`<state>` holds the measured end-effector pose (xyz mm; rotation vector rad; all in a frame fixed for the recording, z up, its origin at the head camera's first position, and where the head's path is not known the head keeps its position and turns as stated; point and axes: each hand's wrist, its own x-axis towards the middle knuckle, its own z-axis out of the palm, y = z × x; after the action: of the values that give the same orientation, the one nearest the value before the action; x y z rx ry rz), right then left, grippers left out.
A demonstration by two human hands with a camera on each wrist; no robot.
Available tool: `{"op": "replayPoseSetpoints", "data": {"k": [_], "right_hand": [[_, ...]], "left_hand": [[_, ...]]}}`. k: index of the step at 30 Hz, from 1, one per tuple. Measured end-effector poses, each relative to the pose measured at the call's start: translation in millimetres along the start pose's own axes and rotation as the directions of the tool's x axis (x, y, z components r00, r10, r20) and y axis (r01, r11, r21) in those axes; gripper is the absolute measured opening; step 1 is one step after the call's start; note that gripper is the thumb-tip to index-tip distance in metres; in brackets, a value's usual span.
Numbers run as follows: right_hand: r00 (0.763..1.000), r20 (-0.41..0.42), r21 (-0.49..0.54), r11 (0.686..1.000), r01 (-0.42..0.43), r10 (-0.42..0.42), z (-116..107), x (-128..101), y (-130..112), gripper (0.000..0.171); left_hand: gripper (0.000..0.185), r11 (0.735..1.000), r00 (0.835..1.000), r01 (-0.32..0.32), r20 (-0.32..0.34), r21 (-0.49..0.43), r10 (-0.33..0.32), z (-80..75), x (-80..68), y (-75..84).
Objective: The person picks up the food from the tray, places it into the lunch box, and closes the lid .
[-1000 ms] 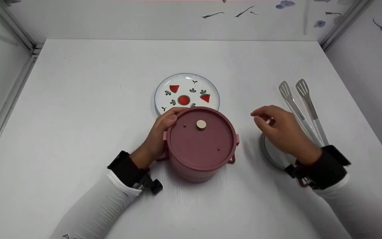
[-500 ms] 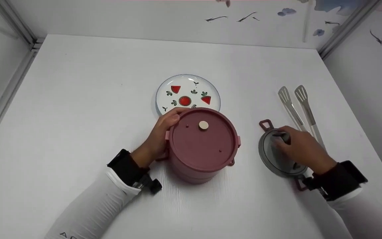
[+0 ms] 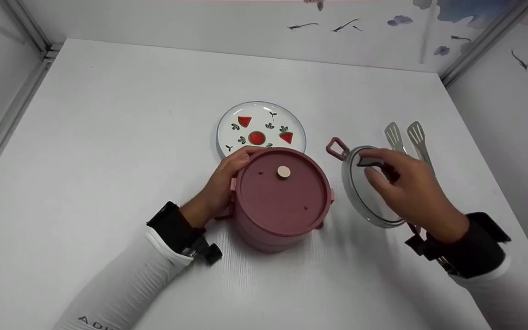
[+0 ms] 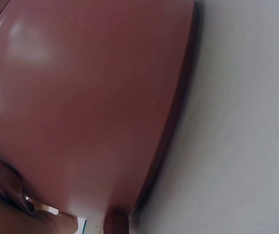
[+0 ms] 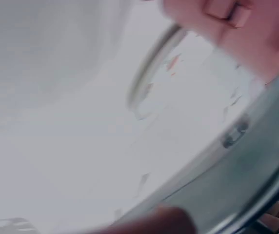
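One hand steadied the pink pot while the other held a glass lid beside it.

Near the middle of the tabletop, the left hand [image 3: 220,185] curled around the left side of the pink pot [image 3: 282,199], probably to keep it from sliding. Behind the pot lay a painted plate [image 3: 261,129]. On the right, the right hand [image 3: 404,190] gripped the dark knob of the glass lid [image 3: 365,188], held tilted above the table; its looped pink handle pointed to the far left, its long axis running diagonally. Metal tongs [image 3: 406,137] lay near the right edge.
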<state>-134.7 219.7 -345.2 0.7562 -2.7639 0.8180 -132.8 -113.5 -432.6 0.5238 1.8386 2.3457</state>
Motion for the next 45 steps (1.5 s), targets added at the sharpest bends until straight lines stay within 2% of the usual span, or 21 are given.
{"op": "replayPoseSetpoints", "data": {"k": [2, 6, 14, 18, 21, 24, 26, 31, 34, 36, 38, 40, 42, 45], "right_hand": [[0.994, -0.047, 0.009, 0.995, 0.095, -0.094, -3.4, 6.6, -20.9, 0.029], [0.960, -0.091, 0.001, 0.964, 0.266, -0.265, -3.2, 21.3, -57.7, 0.027], [0.909, 0.048, -0.080, 0.905, 0.417, -0.415, 32.2, 39.7, -104.3, 0.026], [0.879, 0.080, -0.111, 0.872, 0.477, -0.471, 44.4, 44.9, -116.5, 0.026], [0.868, 0.088, -0.126, 0.859, 0.496, -0.489, 48.4, 46.3, -120.4, 0.025], [0.867, 0.086, -0.140, 0.856, 0.498, -0.490, 50.3, 46.0, -120.9, 0.025], [0.869, 0.083, -0.151, 0.856, 0.495, -0.488, 50.6, 46.0, -121.5, 0.024], [0.870, 0.079, -0.169, 0.853, 0.494, -0.488, 53.0, 48.1, -123.5, 0.022], [0.876, 0.096, -0.162, 0.861, 0.482, -0.473, 54.6, 49.7, -126.3, 0.021], [0.882, 0.114, -0.154, 0.869, 0.470, -0.456, 56.1, 50.7, -128.5, 0.022], [0.886, 0.128, -0.152, 0.874, 0.461, -0.446, 57.8, 51.6, -130.2, 0.022], [0.887, 0.128, -0.158, 0.874, 0.460, -0.444, 59.2, 52.4, -131.4, 0.022], [0.884, 0.119, -0.166, 0.869, 0.466, -0.452, 60.2, 53.3, -131.7, 0.022], [0.875, 0.108, -0.178, 0.857, 0.483, -0.471, 61.3, 54.4, -131.1, 0.022]], "left_hand": [[0.052, 1.000, 1.000, -0.006, -0.002, -0.005, 0.006, -1.1, 0.8, 1.2], [0.051, 0.999, 1.000, -0.024, 0.007, -0.033, 0.024, -2.5, 2.8, 3.7], [0.046, 0.992, 1.000, 0.008, 0.020, -0.124, -0.005, -2.5, -3.4, -2.2], [0.042, 0.990, 1.000, 0.007, -0.010, -0.140, -0.009, 1.7, -4.9, 4.5], [0.039, 0.995, 1.000, 0.011, -0.027, -0.102, -0.014, 7.3, -5.3, 14.8], [0.040, 0.998, 0.999, 0.029, -0.033, -0.055, -0.031, 11.2, -5.2, 21.1], [0.038, 0.997, 0.998, 0.048, -0.038, -0.061, -0.050, 12.9, -4.5, 22.6], [0.036, 0.996, 0.998, 0.032, -0.045, -0.089, -0.036, 12.0, -1.9, 15.8], [0.039, 0.998, 0.999, -0.019, -0.031, -0.064, 0.017, 7.3, -1.0, 5.4], [0.049, 0.998, 0.998, -0.061, -0.005, -0.033, 0.061, 3.4, -1.7, -1.8], [0.067, 0.995, 0.994, -0.103, 0.027, -0.008, 0.103, -0.1, -2.3, -7.7], [0.083, 0.993, 0.991, -0.121, 0.053, -0.015, 0.121, -2.4, -2.5, -10.8], [0.091, 0.991, 0.988, -0.137, 0.067, -0.010, 0.138, -3.6, -2.0, -11.8], [0.090, 0.992, 0.991, -0.122, 0.054, -0.016, 0.123, -3.2, -1.6, -10.7]]}}
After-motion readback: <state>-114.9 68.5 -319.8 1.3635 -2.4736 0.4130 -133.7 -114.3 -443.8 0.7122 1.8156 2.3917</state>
